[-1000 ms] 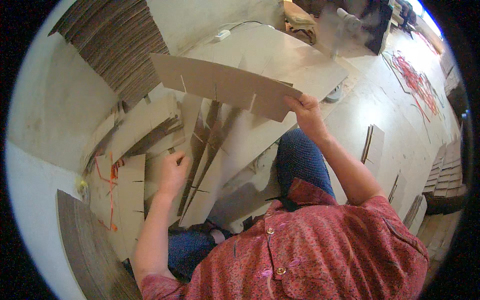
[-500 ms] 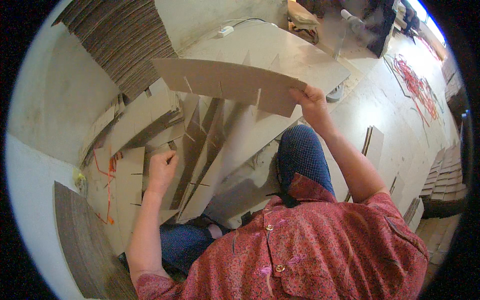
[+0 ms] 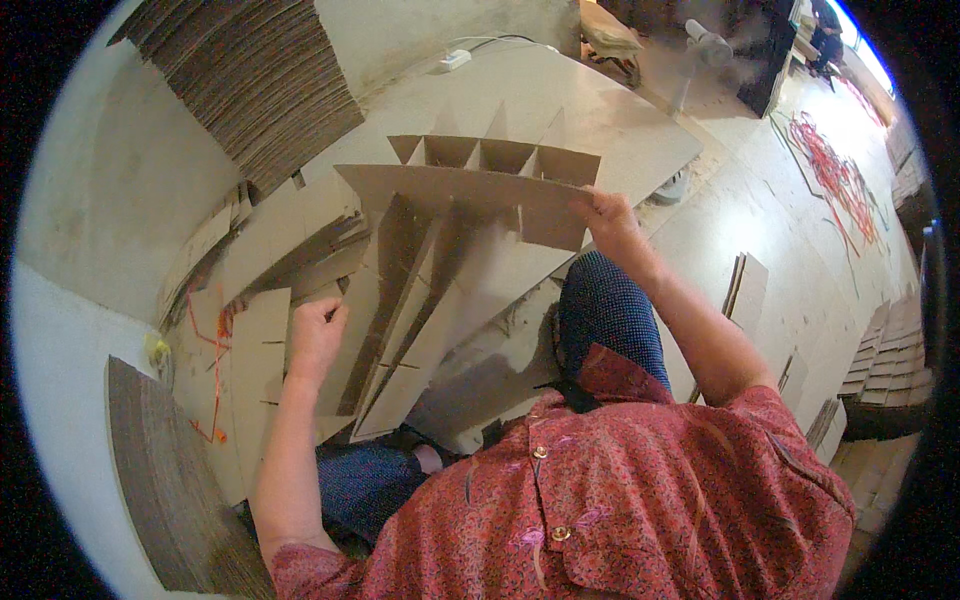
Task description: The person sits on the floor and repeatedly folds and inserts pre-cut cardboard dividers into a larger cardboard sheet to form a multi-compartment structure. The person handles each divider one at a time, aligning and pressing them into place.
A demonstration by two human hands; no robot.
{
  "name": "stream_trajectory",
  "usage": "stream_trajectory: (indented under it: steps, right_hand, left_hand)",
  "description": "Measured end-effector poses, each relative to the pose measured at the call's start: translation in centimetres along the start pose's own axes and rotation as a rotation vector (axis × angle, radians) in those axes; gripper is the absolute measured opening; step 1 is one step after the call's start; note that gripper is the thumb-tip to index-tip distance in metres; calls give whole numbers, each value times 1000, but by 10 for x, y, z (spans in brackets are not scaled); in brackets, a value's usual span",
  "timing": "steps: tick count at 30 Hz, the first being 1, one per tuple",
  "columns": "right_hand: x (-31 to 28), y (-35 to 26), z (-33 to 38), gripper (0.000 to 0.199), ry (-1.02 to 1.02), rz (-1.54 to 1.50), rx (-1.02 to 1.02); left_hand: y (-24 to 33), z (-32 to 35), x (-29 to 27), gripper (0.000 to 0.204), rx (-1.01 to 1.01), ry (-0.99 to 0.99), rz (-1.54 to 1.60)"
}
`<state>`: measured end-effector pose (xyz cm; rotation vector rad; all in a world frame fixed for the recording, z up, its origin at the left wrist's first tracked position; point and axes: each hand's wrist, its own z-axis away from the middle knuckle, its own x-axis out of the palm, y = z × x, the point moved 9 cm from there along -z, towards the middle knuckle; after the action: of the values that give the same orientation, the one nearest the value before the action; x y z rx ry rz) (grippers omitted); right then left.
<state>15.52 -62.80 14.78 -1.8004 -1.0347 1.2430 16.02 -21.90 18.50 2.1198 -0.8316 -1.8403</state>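
Note:
My right hand [image 3: 612, 222] grips the right end of a long brown cardboard strip [image 3: 440, 188], its fingers closed over the edge. Just beyond this strip, and seemingly joined to it, is a cardboard divider grid [image 3: 505, 157] with several cells. Long slotted cardboard strips [image 3: 400, 350] slant below it, between my arms. My left hand [image 3: 318, 345] is closed in a fist beside those slanting strips; whatever it may hold is hidden by the fingers. To its left lies a flat slotted cardboard piece [image 3: 262, 345].
Tall cardboard stacks [image 3: 240, 90] stand against the wall, with another stack [image 3: 165, 490] at lower left. A pale board [image 3: 610, 110] spreads ahead. Red strapping [image 3: 840, 175] lies tangled on the floor at right. A fan [image 3: 708, 48] stands beyond, and a person [image 3: 826, 45] is far off.
My right hand has come slightly down and left with the cardboard strip, which has dropped lower. The divider grid now shows behind it. My left hand has barely moved.

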Motion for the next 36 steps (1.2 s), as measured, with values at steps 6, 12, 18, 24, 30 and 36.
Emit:
stream_trajectory:
  steps: [6, 12, 18, 24, 30, 36]
  right_hand:
    - [0, -18, 12, 15, 156, -172, -163]
    - [13, -12, 16, 15, 164, -193, -218]
    - [12, -13, 16, 14, 150, -178, -190]
    - [11, 15, 23, 17, 177, -1, -276]
    - [1, 10, 28, 39, 117, -116, -147]
    - [7, -41, 29, 51, -139, 126, -465]
  left_hand:
    - [83, 2, -7, 19, 390, 243, -231]
    - [155, -21, 77, 25, 313, -149, -51]
    - [141, -38, 120, 24, 284, -217, -37]
    - [150, -30, 116, 22, 285, -185, 55]
    - [145, -54, 67, 33, 308, 134, -137]
    - [95, -80, 116, 17, 91, -167, -177]
